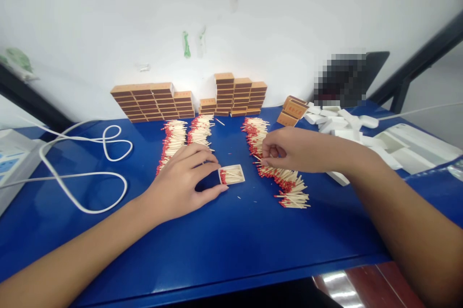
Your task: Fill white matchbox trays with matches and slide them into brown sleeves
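A small white matchbox tray lies on the blue table with red-tipped matches inside. My left hand has its thumb and index finger at the tray's left corners, holding it between them. On the right, my right hand is closed in a pinch at the edge of a long row of matches, its fingertips on the matches. How many it grips is hidden. Two more rows of matches, the left row and the middle row, lie beyond my left hand, which partly covers them.
Closed matchboxes stand in a left stack and a middle stack along the wall. A few loose matchboxes lean farther right. Empty white trays are heaped at the right. A white cable loops across the table's left side.
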Action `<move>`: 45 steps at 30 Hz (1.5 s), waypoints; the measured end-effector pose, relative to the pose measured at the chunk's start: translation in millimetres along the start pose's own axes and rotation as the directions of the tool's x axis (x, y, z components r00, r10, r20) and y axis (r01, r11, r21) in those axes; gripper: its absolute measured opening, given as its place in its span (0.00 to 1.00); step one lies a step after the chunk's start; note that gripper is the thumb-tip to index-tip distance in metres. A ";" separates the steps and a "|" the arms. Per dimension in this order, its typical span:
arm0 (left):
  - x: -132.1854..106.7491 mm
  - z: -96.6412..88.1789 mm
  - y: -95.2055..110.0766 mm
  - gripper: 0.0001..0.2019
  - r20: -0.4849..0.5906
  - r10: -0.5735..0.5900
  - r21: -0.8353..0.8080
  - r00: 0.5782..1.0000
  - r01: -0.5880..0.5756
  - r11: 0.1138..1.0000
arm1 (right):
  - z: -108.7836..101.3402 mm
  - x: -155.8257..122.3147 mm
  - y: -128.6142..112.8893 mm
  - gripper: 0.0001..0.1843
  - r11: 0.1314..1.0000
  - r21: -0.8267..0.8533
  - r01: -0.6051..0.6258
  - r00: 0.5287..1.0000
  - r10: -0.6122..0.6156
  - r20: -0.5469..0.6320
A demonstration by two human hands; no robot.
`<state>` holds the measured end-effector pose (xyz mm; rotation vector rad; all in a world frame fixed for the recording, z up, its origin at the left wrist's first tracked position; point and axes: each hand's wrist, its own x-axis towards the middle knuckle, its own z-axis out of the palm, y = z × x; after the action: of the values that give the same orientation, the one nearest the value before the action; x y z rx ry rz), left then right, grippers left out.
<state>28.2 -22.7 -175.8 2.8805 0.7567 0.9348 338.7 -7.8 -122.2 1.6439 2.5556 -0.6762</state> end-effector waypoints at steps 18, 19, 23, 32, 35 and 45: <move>-1.2 1.0 -1.1 0.12 -0.001 0.007 0.010 1.000 -0.007 1.000 | -3.3 2.9 0.0 0.13 0.981 0.143 0.131 0.991 -0.124 -0.053; -1.1 0.9 -0.9 0.13 -0.005 0.010 0.011 1.000 -0.010 1.000 | -1.6 3.6 -3.5 0.14 0.974 0.163 0.154 0.987 -0.144 -0.070; -0.2 0.2 0.3 0.12 -0.004 0.009 0.009 1.000 -0.009 1.000 | 11.0 6.7 -24.5 0.16 0.918 0.303 0.256 0.966 -0.233 -0.109; 1.1 -0.8 1.3 0.11 0.012 -0.005 0.012 1.000 0.005 1.000 | 34.1 10.0 -46.5 0.15 0.889 0.353 0.293 0.956 -0.276 -0.099; 0.5 -0.5 1.0 0.11 0.013 0.000 0.015 1.000 0.000 1.000 | 35.4 11.4 -42.5 0.15 0.896 0.315 0.313 0.950 -0.286 -0.129; 0.1 -0.2 -0.4 0.12 0.007 0.010 0.019 1.000 -0.010 1.000 | 32.5 11.8 -38.7 0.09 0.935 0.170 0.311 0.945 -0.285 -0.163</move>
<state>27.9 -22.3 -175.6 2.9052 0.7555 0.9228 293.0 -23.2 -141.3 1.4010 2.9615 -0.8877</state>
